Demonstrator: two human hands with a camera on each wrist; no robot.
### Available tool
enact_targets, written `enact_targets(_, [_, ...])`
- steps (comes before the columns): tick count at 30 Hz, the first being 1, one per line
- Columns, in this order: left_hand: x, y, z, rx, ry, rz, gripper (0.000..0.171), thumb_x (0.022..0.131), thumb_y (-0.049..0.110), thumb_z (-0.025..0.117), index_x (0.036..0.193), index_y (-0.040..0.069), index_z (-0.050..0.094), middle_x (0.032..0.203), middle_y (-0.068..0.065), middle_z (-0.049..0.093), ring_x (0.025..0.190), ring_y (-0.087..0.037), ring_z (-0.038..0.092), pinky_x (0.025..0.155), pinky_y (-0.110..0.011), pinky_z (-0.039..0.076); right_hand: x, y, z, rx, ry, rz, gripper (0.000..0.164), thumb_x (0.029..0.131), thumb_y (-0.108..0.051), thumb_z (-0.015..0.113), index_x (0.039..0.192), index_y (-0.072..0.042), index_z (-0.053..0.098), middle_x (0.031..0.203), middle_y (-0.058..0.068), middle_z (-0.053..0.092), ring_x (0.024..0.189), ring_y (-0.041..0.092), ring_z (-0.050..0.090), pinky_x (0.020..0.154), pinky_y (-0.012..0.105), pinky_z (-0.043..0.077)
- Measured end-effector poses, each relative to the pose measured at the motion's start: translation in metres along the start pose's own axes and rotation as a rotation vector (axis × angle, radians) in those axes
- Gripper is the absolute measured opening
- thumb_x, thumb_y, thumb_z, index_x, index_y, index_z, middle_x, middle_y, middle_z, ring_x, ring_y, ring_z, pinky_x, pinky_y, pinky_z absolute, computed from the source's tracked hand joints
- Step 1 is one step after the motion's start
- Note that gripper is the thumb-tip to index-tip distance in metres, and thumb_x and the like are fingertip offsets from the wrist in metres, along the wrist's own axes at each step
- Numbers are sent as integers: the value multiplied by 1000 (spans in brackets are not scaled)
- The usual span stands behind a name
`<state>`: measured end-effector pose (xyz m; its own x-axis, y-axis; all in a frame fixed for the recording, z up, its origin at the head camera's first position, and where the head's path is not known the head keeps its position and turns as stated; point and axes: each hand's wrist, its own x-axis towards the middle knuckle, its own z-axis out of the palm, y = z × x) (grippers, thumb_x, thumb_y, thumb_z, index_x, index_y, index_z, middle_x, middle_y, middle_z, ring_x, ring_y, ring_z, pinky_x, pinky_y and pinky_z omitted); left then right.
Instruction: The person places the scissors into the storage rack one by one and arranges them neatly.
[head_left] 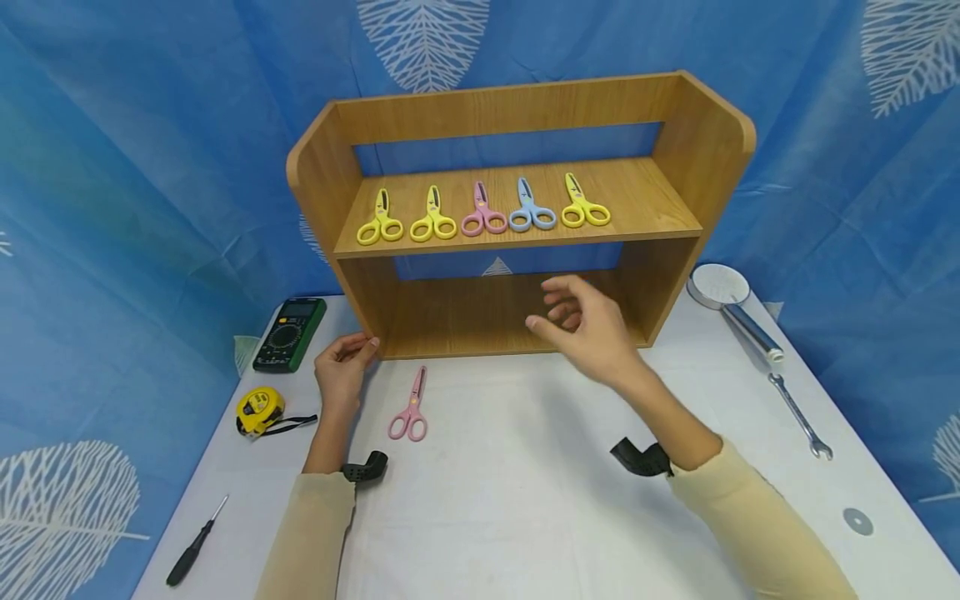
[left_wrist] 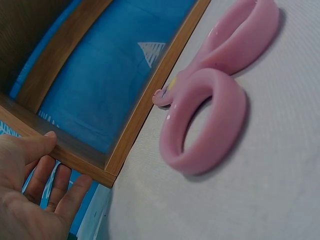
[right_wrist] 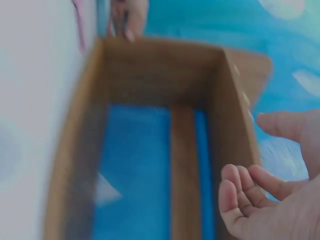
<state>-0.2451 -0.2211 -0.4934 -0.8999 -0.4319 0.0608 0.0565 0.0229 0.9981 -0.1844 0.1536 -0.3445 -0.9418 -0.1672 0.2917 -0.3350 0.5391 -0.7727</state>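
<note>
My left hand (head_left: 344, 371) is at the lower left front corner of a wooden shelf (head_left: 517, 242). In the left wrist view, its thumb lies on the edge of the side panel and the fingers are on the outer side. Before the lower compartment hangs my right hand (head_left: 592, 329), fingers loosely bent, holding nothing. Pink scissors (head_left: 411, 408) lie on the table just right of the left hand. Along the upper board runs a row of yellow scissors (head_left: 381, 225), more yellow scissors (head_left: 432, 221), pink scissors (head_left: 483, 218), blue scissors (head_left: 531, 212) and yellow scissors (head_left: 583, 208).
Left of the shelf are a green multimeter (head_left: 290, 335), a yellow tape measure (head_left: 259, 408) and a black screwdriver (head_left: 197, 546). To the right lie a round white-faced tool with a metal handle (head_left: 752, 331), a wrench (head_left: 801, 417) and a grey washer (head_left: 858, 522). Blue cloth (head_left: 112, 250) hangs around the table.
</note>
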Motion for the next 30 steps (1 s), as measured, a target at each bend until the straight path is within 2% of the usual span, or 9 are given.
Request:
enact_targets(6, [1,-1,1,-19,-1,-7,25,86,13,85,106,2,74,91,3,70,85,-8,71,78,-21,64,-22,2,58,59,-173,16,56,92,-27,79,141,-10,56,125,7,67,113,24,67,98,43,59])
enact_targets(15, [-1,4,1,-24,-8,-19,30,86,13,85,109,-2,73,90,4,70,85,-8,71,79,-22,64,-34,6,129,114,-304,50,59,89,-25,81,140,-6,58,129,13,68,112,29,68,95,47,61])
enact_targets(21, [-1,3,1,-18,-9,-30,29,86,14,85,109,-1,73,91,4,70,86,-8,70,79,-22,64,-37,13,163,104,-371,37,58,88,-25,82,136,1,61,127,17,68,109,28,67,91,40,60])
enact_targets(30, [1,0,0,-23,-7,3,28,86,13,85,107,-1,74,87,6,72,83,-8,70,75,-20,64,-37,18,197,65,-414,80,57,85,-29,85,130,-1,66,119,11,69,107,23,64,94,34,57])
